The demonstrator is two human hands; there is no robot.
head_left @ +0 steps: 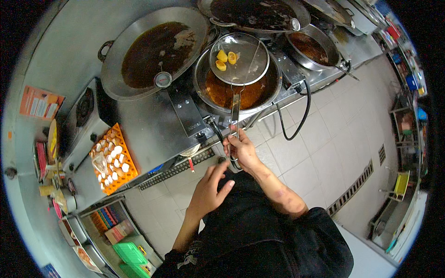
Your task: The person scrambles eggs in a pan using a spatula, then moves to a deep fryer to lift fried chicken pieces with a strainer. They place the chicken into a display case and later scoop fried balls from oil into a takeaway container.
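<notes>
My right hand (241,149) is closed around the long metal handle of a round skimmer strainer (250,67). Several yellow food pieces with browned centres (232,57) lie on the left part of its mesh. The strainer is over a steel pan of reddish-brown liquid (222,95), covering part of it. My left hand (210,191) is below and left of the handle's end, its fingers apart and holding nothing.
A large wok of dark liquid (111,78) with a dial thermometer (163,80) stands at upper left; another wok (257,14) is behind. A smaller pan (309,64) is to the right. An orange tray (130,172) holds eggshells. A black hose (307,111) loops off the counter.
</notes>
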